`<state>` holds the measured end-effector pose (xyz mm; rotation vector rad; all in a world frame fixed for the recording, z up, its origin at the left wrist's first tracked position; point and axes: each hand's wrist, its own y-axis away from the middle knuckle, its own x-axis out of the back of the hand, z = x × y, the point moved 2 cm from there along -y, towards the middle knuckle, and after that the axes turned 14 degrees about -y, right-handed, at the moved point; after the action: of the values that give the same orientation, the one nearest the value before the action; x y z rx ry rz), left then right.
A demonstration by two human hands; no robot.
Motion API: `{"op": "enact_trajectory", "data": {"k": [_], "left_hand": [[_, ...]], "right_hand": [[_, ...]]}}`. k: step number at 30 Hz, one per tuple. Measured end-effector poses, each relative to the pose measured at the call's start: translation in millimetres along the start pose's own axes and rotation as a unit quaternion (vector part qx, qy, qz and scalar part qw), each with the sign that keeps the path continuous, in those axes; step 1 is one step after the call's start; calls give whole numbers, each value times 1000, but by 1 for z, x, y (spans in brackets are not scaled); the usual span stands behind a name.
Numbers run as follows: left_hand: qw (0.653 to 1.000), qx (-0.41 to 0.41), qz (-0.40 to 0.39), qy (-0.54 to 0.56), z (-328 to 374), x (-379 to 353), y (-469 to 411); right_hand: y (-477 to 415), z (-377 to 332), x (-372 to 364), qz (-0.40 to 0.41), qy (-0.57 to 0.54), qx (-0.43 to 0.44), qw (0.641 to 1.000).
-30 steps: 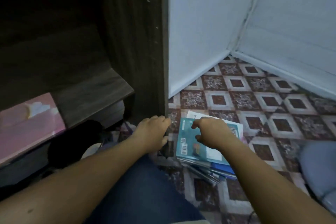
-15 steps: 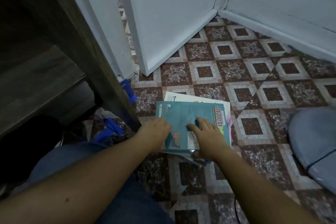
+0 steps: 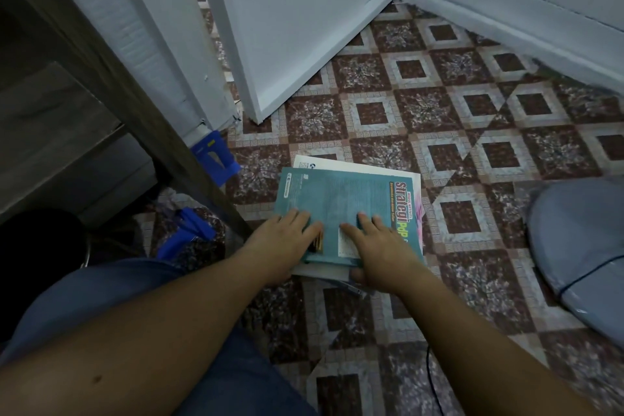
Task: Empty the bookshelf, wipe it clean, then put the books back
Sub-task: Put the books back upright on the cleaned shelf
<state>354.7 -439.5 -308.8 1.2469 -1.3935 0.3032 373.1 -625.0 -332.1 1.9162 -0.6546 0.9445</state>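
Down on the floor (image 3: 472, 111) of glossy brown-and-cream patterned tiles lies a flat stack of books (image 3: 324, 163), just beside the foot of the dark wood-grain bookshelf (image 3: 50, 132). Uppermost is a thin teal book (image 3: 347, 199) with a smooth cover. The left hand (image 3: 283, 243) lays its nearly straight fingers flat on the near left corner. The right hand (image 3: 378, 250) grasps the near edge, fingers on top, thumb curled under it.

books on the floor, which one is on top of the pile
The teal book with strategi on its cover; the white book shows only at its far edge, beneath it.
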Motion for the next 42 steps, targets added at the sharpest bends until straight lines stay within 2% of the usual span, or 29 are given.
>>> {"op": "enact_trajectory", "data": {"k": [4,7,12,15,19,24,30,38,42], "left_hand": [[999,23,25,42,-5,4,0],[998,35,44,39,-7,3,-4],[1000,11,-1,-9,-3,-5,-4],[1000,4,-7,0,-4,-7,-5],[1000,13,6,22,-3,-9,-10],[998,25,12,62,-2,-7,-12],[997,40,36,54,0,-3,-13],[997,48,57,27,0,-1,-15],[995,69,65,9,0,-1,-15]], "right_hand": [[2,-4,17,49,-23,37,998],[3,-1,17,80,0,26,996],[4,5,3,55,15,8,998],[3,2,3,78,36,29,996],[-5,4,-3,29,47,25,998],[-12,2,-4,10,70,15,997],[-11,-17,-6,-12,86,-3,996],[-10,-12,14,-61,86,45,993],[-9,-13,23,-43,67,59,995]]}}
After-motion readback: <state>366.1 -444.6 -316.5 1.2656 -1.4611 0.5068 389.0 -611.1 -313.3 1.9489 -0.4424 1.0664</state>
